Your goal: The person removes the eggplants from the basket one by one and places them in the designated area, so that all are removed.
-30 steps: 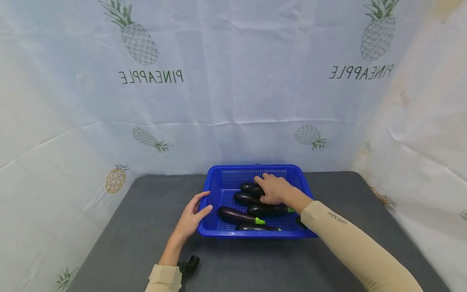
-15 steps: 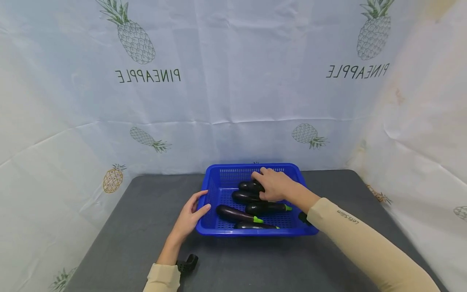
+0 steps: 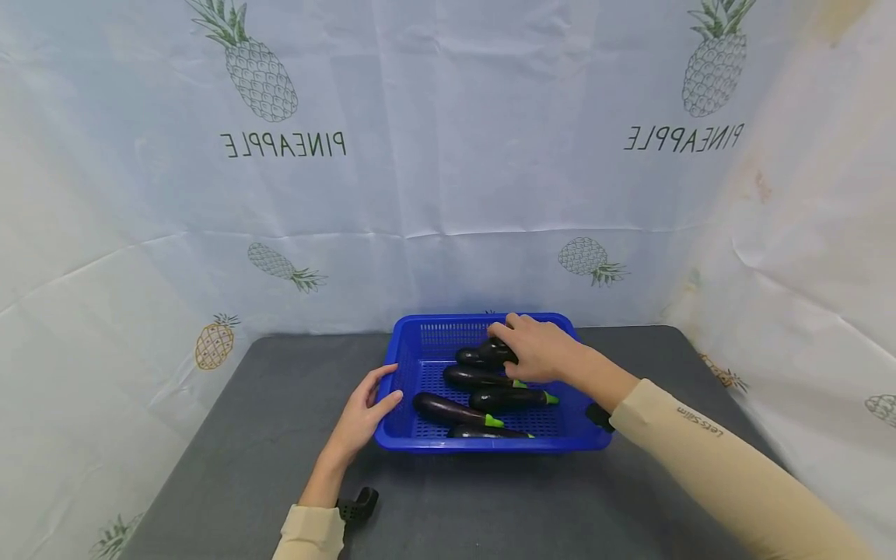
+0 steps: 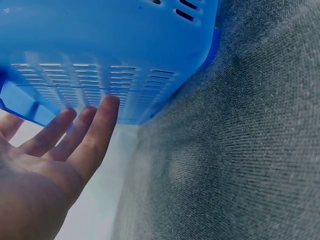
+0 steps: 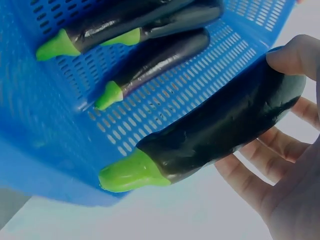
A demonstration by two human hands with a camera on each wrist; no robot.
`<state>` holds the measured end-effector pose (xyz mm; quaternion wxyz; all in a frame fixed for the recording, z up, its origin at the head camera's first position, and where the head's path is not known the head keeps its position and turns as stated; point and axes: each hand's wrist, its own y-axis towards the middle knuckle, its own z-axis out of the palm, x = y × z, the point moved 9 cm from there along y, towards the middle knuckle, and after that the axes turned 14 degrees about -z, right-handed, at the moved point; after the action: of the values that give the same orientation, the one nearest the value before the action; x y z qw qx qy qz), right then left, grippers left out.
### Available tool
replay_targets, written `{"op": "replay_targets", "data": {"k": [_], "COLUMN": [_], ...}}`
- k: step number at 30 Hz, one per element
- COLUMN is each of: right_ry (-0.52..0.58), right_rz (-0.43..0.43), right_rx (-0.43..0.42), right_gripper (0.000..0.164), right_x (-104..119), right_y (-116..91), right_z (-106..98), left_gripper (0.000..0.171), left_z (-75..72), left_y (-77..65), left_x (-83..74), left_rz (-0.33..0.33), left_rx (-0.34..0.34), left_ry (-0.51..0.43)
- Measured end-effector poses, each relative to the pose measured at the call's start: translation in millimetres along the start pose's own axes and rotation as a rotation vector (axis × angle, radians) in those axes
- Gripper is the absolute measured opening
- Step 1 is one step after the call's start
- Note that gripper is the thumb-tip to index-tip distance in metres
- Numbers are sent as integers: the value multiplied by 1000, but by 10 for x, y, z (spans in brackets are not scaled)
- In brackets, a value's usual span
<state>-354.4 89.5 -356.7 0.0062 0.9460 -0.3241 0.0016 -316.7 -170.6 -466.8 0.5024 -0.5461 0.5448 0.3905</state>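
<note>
My right hand (image 3: 542, 351) grips a dark purple eggplant (image 5: 220, 122) by its thick end, thumb on one side and fingers on the other. Its bright green stem end points toward the basket wall in the right wrist view. Below it, several more eggplants (image 3: 455, 410) lie in the blue plastic basket (image 3: 490, 446); one eggplant (image 3: 467, 358) near the back is partly covered by the held one. At the basket's left side, my left hand (image 3: 360, 412) touches the wall and rim. Its fingers (image 4: 102, 127) stretch nearly straight along the slotted outer wall.
The basket stands on a dark grey tabletop (image 3: 294, 435), toward its back edge. White sheets (image 3: 448, 155) printed with pineapples hang behind and at both sides. A black wrist-worn device (image 3: 360, 505) sits at the left wrist.
My right hand has lifted an eggplant a little and shifted slightly right, uncovering the green stem of the one below. The left hand has stayed at the basket's side.
</note>
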Motion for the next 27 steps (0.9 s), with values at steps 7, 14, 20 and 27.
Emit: {"op": "replay_targets", "data": {"k": [7, 14, 20, 27], "right_ry": [8, 42, 59, 54], "right_rz": [-1, 23, 54, 93], "right_rx": [-51, -88, -117, -139], "right_gripper": [51, 51, 52, 51], "right_x": [-38, -68, -164, -321], "right_y": [-169, -346, -516, -715], "right_z": [-135, -269, -319, -336], "left_gripper": [52, 52, 54, 52], "left_z": [-15, -16, 1, 8], "left_y": [4, 10, 14, 1], "left_x": [13, 31, 34, 7], "left_rz": [4, 0, 5, 16], "left_rx": [2, 9, 32, 44], "left_ry": [-6, -7, -18, -30]}}
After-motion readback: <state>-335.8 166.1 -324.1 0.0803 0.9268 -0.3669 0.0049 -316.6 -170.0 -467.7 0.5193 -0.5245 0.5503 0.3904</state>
